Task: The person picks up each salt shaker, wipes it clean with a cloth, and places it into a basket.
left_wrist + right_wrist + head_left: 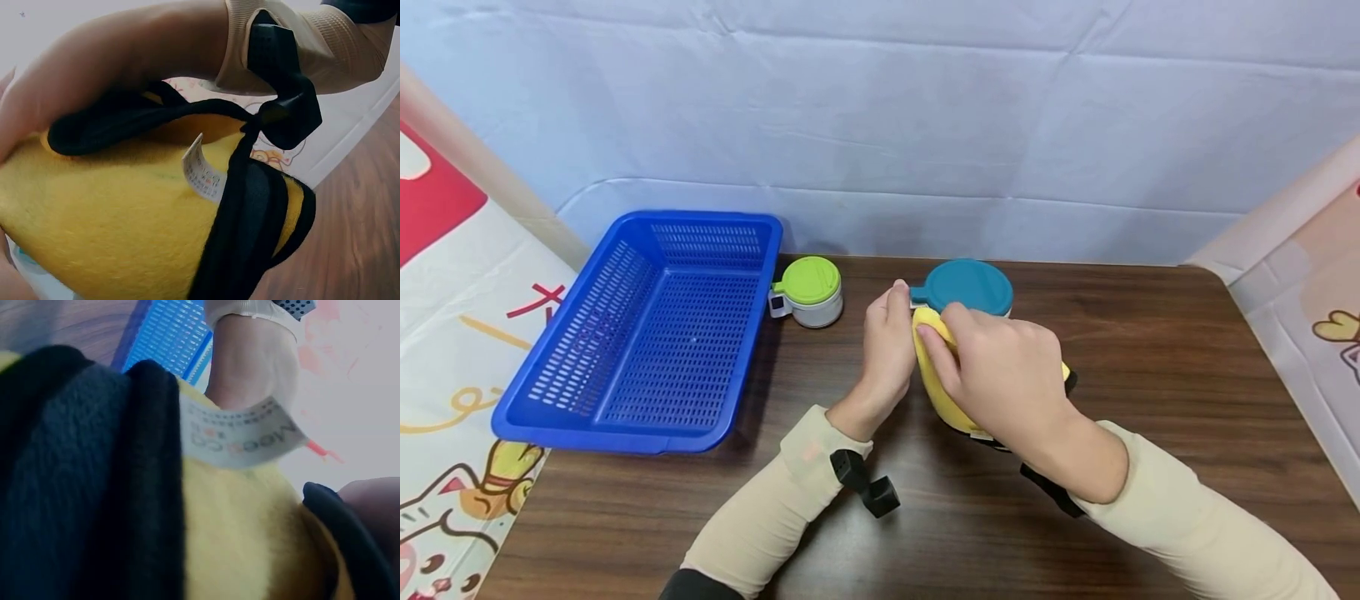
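A thick yellow cloth (943,392) with dark grey backing and black edging hangs bunched between my two hands. My right hand (1011,383) grips its upper part from above, thumb against the yellow face. On the cloth's left side, my left hand (887,342) holds its edge, with fingertips partly hidden. In the left wrist view, the cloth (112,219) shows a small white label (203,175); the right wrist view has printing on that label (240,434). Just behind the hands stands a jar with a teal lid (968,286), its handle close to my left fingertips.
A blue perforated basket (662,442) stands on the left of the brown wooden table (1150,350). Between basket and hands is a small white jar (818,312) with a lime-green lid (811,279). A pale sheet (880,125) hangs behind the table.
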### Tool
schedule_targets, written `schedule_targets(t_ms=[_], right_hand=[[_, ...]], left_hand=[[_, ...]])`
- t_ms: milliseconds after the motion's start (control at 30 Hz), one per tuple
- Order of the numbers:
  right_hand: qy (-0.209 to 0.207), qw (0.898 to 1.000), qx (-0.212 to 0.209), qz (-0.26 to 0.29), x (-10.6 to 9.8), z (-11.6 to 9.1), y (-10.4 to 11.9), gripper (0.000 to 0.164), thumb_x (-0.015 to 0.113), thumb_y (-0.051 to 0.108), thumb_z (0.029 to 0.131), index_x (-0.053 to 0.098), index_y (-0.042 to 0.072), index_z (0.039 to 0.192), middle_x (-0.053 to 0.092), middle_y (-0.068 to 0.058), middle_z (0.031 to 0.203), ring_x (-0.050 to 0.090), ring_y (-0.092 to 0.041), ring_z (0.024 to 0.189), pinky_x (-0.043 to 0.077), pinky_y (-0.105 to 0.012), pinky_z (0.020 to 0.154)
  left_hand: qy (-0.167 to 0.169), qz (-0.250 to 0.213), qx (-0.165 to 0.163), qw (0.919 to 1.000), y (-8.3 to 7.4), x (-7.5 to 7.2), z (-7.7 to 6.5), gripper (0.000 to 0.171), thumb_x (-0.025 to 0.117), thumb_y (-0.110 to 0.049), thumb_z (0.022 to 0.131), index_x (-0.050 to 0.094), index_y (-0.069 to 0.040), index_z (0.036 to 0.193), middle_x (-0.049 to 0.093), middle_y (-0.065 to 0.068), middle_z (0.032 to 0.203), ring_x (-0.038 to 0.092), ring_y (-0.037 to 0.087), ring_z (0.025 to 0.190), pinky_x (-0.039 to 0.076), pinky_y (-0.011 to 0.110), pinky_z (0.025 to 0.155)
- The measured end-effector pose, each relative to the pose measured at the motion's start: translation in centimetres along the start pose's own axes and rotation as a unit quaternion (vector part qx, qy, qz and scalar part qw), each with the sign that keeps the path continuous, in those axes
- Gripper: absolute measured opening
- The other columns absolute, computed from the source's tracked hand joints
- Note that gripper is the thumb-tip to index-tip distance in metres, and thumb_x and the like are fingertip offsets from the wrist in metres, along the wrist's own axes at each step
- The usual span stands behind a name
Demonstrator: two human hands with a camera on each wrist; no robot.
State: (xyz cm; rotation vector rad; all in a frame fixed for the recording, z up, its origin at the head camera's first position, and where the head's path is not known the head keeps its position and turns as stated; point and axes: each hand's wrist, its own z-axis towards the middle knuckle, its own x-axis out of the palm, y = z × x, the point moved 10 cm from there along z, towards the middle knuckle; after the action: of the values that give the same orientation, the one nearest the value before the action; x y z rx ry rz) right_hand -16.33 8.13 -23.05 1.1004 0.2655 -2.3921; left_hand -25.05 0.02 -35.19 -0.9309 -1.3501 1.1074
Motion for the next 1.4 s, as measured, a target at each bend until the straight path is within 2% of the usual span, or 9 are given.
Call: schedule_targets(t_ms=[167,333,500,700,833,1067,1400], right_hand=[[-0.001,1.000,0.007,-0.025,0.3,0.0,-0.3,0.039,0.053,0.032,0.090,0.040,0.010,0.061,0.025,0.003,0.048,0.020,-0.012,0.036,0.016,-0.026,0.033],[-0.012,0.999,0.006,-0.040,0.3,0.0,-0.2,0.041,0.053,0.030,0.090,0.038,0.009,0.059,0.024,0.002,0.047,0.018,-0.013,0.036,0.015,-0.026,0.034],[-0.023,0.998,0.007,-0.054,0.3,0.0,-0.1,0.041,0.054,0.028,0.089,0.036,0.009,0.057,0.024,0.002,0.046,0.018,-0.013,0.036,0.015,-0.026,0.034],[-0.021,0.998,0.013,-0.063,0.4,0.0,-0.3,0.039,0.052,0.027,0.088,0.034,0.012,0.057,0.026,0.001,0.045,0.022,-0.015,0.035,0.015,-0.026,0.034],[-0.019,0.998,0.011,-0.062,0.3,-0.1,-0.3,0.038,0.049,0.027,0.088,0.033,0.012,0.056,0.025,0.001,0.045,0.021,-0.014,0.035,0.015,-0.026,0.035],[-0.020,0.998,-0.004,-0.056,-0.1,-0.5,-0.4,0.039,0.047,0.030,0.090,0.033,0.012,0.058,0.024,0.002,0.046,0.020,-0.013,0.036,0.014,-0.025,0.036],[-0.014,0.999,-0.034,-0.024,-0.7,-1.5,-1.5,0.046,0.043,0.044,0.096,0.038,0.012,0.063,0.024,0.004,0.048,0.020,-0.010,0.038,0.013,-0.024,0.037]], left_hand=[[0.006,0.023,-0.006,0.9997,-0.1,0.2,-0.1,0.047,0.033,-0.028,0.101,0.032,-0.008,0.058,0.032,0.003,0.053,0.032,0.016,0.045,0.030,0.024,0.045],[0.016,0.032,-0.002,0.9993,-0.4,0.4,-0.3,0.047,0.032,-0.027,0.101,0.032,-0.009,0.057,0.030,0.002,0.054,0.028,0.016,0.046,0.027,0.025,0.046],[0.018,0.035,0.004,0.9992,-0.5,0.5,-0.2,0.048,0.033,-0.028,0.101,0.035,-0.009,0.056,0.032,0.002,0.054,0.030,0.016,0.046,0.028,0.024,0.046],[0.000,0.042,0.003,0.9991,-0.4,0.1,-0.2,0.049,0.036,-0.026,0.100,0.036,-0.009,0.053,0.031,0.001,0.050,0.028,0.014,0.043,0.025,0.023,0.043],[-0.014,0.041,0.000,0.9991,-0.3,-0.1,-0.1,0.049,0.037,-0.022,0.099,0.033,-0.009,0.052,0.028,0.001,0.049,0.025,0.014,0.042,0.021,0.023,0.043],[-0.023,0.046,-0.003,0.9987,-0.4,-0.6,-0.2,0.049,0.037,-0.025,0.099,0.032,-0.008,0.053,0.027,0.001,0.048,0.023,0.013,0.039,0.019,0.023,0.040],[-0.032,0.048,-0.014,0.9982,-0.3,-1.2,0.2,0.046,0.037,-0.025,0.097,0.033,-0.010,0.054,0.029,0.000,0.049,0.027,0.013,0.042,0.022,0.023,0.043]])
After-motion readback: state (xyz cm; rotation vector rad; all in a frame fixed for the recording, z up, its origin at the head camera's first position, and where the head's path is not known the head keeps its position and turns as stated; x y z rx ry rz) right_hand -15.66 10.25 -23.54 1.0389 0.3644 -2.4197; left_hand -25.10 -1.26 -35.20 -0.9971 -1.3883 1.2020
